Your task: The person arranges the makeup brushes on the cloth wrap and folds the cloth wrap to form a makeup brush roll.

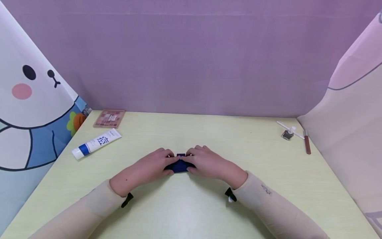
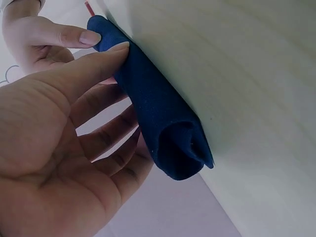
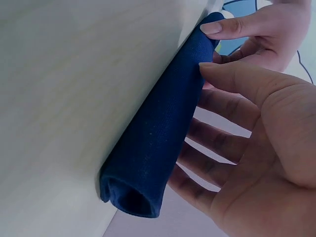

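A dark blue cloth [image 1: 179, 167], rolled into a loose tube, lies on the table at the middle in the head view. My left hand [image 1: 155, 165] grips its left part, thumb on the near side and fingers round the far side. The right hand [image 1: 209, 163] holds the right part in the same way, the two hands close together. In the left wrist view the roll [image 2: 153, 103] shows a hollow end with a loose edge flap against the table. Its other hollow end appears in the right wrist view, where the cloth [image 3: 153, 128] rests along the tabletop.
On the left lie a white and blue squeeze tube [image 1: 96, 143] and a pink makeup palette [image 1: 109, 118]. To the right are a small dark bottle [image 1: 287, 134], a thin white stick [image 1: 282, 124] and a slim brown tube [image 1: 307, 145]. Fabric walls edge the pale table [image 1: 185, 209].
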Available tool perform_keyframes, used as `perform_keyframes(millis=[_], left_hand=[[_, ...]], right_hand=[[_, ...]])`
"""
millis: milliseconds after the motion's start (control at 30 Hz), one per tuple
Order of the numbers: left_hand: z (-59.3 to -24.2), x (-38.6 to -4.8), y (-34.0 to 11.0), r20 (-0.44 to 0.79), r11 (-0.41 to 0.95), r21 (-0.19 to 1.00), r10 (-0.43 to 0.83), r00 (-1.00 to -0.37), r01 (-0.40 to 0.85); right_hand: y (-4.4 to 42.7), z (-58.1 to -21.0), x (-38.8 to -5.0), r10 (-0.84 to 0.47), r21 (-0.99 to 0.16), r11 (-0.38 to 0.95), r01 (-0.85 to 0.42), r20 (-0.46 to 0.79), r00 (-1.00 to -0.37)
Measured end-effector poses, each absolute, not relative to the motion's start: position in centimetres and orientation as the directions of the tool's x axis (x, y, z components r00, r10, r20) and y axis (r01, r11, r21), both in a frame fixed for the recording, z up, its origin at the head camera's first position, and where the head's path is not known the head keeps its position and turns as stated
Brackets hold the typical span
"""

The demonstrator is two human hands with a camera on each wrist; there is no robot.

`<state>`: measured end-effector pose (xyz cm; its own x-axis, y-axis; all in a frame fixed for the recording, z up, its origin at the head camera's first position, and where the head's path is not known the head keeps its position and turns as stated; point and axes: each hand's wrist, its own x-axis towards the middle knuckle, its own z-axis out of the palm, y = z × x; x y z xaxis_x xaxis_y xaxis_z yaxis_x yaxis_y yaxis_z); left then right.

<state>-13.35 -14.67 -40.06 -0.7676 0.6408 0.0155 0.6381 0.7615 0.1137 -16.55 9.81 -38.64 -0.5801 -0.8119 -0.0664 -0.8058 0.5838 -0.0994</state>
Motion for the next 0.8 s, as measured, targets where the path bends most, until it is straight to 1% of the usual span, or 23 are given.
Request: perform_keyframes(millis=[167, 367, 533, 633, 800], left_hand=[[-39.9, -13.3, -14.4, -0.006, 0.772, 0.1, 0.631, -0.776, 0.627], [-39.6, -13.3, -13.8, -0.036, 0.771, 0.049, 0.636, -0.77, 0.635], [-39.1, -13.4, -13.5, -0.056, 0.772, 0.064, 0.636, -0.77, 0.633], [-39.0, -13.5, -13.6, -0.064, 0.777, 0.071, 0.63, -0.774, 0.626], [-39.3, -13.5, -13.8, -0.066, 0.774, 0.049, 0.634, -0.771, 0.632]], right_hand=[[9.7, -38.5, -16.6, -0.798, -0.116, 0.602, -0.79, -0.082, -0.596], [9.4, -38.0, -16.7, -0.805, -0.084, 0.591, -0.802, -0.112, -0.582], [9.1, -37.8, -17.0, -0.805, -0.077, 0.591, -0.803, -0.125, -0.58], [9.0, -37.7, -17.3, -0.805, -0.103, 0.592, -0.799, -0.137, -0.578], [8.7, -37.4, -18.1, -0.812, -0.195, 0.584, -0.788, -0.176, -0.557]])
